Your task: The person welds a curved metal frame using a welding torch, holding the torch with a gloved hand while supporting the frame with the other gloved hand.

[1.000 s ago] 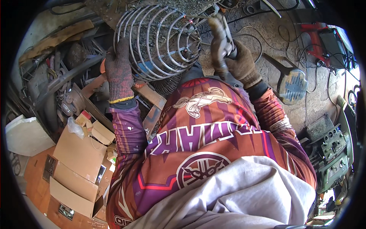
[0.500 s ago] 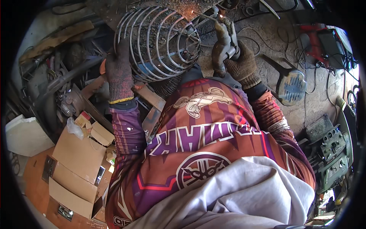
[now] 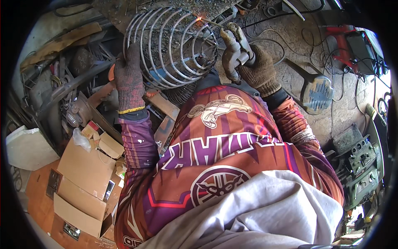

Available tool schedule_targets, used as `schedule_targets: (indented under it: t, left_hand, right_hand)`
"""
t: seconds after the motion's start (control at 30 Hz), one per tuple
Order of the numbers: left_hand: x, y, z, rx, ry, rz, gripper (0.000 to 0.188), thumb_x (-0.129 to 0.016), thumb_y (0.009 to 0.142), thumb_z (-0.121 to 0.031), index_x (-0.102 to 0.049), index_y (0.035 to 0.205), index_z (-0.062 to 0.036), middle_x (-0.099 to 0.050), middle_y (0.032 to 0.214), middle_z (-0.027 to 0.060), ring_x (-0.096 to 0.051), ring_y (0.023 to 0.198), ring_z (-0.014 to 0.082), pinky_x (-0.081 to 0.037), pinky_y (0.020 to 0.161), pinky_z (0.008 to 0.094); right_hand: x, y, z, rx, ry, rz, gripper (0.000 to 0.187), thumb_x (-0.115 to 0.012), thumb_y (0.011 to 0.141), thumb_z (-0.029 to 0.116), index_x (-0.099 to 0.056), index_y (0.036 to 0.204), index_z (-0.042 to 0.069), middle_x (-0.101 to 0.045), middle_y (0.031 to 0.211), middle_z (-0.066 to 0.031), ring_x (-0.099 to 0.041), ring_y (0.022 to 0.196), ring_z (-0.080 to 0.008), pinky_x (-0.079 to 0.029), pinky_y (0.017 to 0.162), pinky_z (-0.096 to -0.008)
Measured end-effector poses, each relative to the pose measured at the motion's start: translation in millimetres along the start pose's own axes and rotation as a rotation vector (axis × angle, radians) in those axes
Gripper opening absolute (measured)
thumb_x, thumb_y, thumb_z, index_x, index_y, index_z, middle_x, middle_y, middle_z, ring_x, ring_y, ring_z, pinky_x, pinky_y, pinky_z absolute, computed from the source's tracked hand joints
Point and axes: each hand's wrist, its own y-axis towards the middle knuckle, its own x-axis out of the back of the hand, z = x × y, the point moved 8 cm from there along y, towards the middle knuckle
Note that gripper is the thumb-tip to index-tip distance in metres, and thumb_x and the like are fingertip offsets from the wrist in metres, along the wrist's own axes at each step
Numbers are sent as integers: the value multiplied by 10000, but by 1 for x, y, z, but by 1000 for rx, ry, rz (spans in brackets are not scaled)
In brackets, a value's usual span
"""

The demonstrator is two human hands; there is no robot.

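Observation:
A rounded cage of bent metal bars (image 3: 171, 49) lies on its side in front of me. My left hand (image 3: 130, 81), in a dark knitted glove, is closed on the cage's left rim. My right hand (image 3: 259, 74), in a brown knitted glove, is wrapped round a welding electrode holder (image 3: 232, 53). From its jaws a thin electrode (image 3: 213, 23) points left to the cage's far right side. A small orange glow (image 3: 199, 18) burns at the electrode's tip, by the bars. Gloves hide the exact finger positions.
Scrap metal and a wooden plank (image 3: 62, 43) crowd the left side. A cardboard box (image 3: 85, 174) stands at lower left. On the right are a slotted grey plate with a handle (image 3: 318, 94), a red-and-black machine (image 3: 346, 47), cables and a green machine (image 3: 360, 166).
My right hand has shifted slightly left and nearer with the electrode holder. The glowing tip has moved left and a little nearer along the cage. My left hand stays put.

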Motion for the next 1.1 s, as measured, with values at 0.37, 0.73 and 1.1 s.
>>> schedule_targets:
  t: [0.37,0.73,1.1]
  left_hand:
    - [3,4,5,-31,58,12,592,-570,885,-483,-563,1162,40,-635,1014,157,-586,909,237,-427,818,330]
    - [2,1,-2,-44,91,3,575,-580,872,-492,-583,1125,26,-640,996,159,-589,901,247,-424,816,345]
    - [5,4,0,-126,115,-11,603,-575,857,-522,-585,1142,9,-638,1008,204,-608,939,324,-435,826,379]
  right_hand:
    - [-3,0,3,-4,9,21,466,-767,681,235,-581,1058,33,-646,919,-166,-638,859,-310,-491,760,-371]
    - [-11,-2,-19,-62,293,82,468,-753,703,285,-593,1073,48,-655,932,-162,-649,881,-297,-500,762,-361]
    - [-18,-2,-27,-222,545,194,444,-730,703,226,-595,1080,35,-660,967,-182,-657,893,-289,-504,778,-353]
